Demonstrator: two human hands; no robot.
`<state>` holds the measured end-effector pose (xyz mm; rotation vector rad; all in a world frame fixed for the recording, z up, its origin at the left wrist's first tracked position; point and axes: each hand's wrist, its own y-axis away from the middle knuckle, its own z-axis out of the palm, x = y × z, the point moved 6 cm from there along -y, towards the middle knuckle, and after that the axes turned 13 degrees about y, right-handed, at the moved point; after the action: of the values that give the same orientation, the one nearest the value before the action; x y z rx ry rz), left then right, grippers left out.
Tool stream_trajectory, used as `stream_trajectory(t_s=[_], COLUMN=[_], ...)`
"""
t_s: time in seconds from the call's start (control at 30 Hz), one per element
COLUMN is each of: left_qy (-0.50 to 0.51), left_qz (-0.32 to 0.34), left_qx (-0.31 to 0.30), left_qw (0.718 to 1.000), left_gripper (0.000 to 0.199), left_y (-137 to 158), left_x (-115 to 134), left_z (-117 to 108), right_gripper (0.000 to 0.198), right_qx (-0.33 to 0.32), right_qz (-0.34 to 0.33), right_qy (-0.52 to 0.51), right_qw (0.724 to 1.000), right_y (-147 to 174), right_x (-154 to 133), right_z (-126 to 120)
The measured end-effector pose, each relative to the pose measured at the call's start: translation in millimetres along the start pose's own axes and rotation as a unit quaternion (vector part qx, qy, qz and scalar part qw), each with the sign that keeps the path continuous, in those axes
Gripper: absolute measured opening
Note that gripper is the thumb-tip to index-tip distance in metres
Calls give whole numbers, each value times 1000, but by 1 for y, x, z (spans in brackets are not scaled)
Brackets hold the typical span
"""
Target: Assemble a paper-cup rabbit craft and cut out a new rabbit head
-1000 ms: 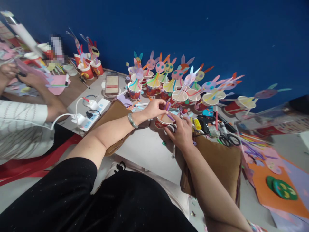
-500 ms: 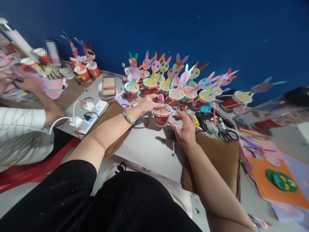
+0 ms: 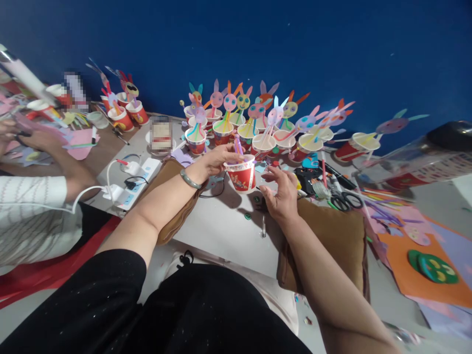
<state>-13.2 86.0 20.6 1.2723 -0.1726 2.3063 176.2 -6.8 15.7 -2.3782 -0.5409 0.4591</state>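
Note:
My left hand pinches the rim of a red-and-white paper cup, which tilts so that its printed side faces me. Purple strips stand up out of this cup, next to my fingers. Just right of the cup is my right hand, its fingers apart and curved, holding nothing. Behind both hands stand several similar paper cups with rabbit-like paper heads on coloured sticks. A small clear tube and a green button-like disc lie on the table below my hands.
Brown cushions rest under both forearms. Scissors, pens and coloured papers lie to the right, beside a clear bottle. At left are a power strip with cables and a co-worker's arm. A blue wall closes the back.
My left hand has moved slightly left and turned the cup, so more of its printed side shows. My right hand keeps nearly the same place. The view has shifted a little.

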Motion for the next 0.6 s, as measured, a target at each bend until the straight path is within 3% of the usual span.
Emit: stream_trajectory(t_s=[0.1,0.23,0.37,0.6], left_qy=[-77,-178,-187,-197], left_qz=[62,139,138,120], left_qx=[20,-7,-19,-10], left_qw=[995,974,973,973], left_gripper=[50,43,49,44], left_y=[1,2,1,-2], left_x=[0,-2,-10,-15], left_z=[0,10,12,8], right_gripper=[49,46,41,32], right_qx=[-2,-9,-1,105], right_qz=[0,6,17,98], right_qy=[2,8,26,45], right_qw=[1000,1000,1000,989], right_y=[1,1,-2,-12], right_x=[0,-1,3,33], right_z=[1,2,-3,-41])
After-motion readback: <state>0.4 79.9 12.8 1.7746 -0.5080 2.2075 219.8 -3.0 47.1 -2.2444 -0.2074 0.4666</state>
